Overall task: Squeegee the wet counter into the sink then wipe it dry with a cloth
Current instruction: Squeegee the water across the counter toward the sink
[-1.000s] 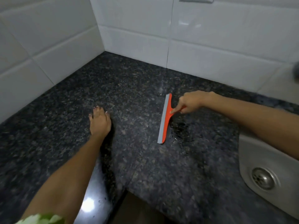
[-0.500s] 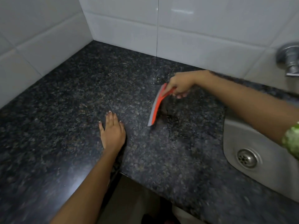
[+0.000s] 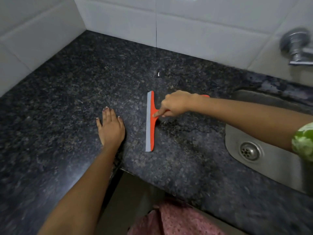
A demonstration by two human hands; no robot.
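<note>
Resting my left hand [image 3: 111, 127] flat with fingers spread on the counter [image 3: 67, 99], same as before. My right hand [image 3: 175, 103] grips the squeegee [image 3: 150, 121], now flatter with its blade down, puddle [image 3: 177, 128] beside it, sink [image 3: 264, 150] further right.

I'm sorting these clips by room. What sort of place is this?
Most likely a home kitchen: a dark speckled stone counter, a steel sink set into it, a wall tap and white wall tiles.
</note>
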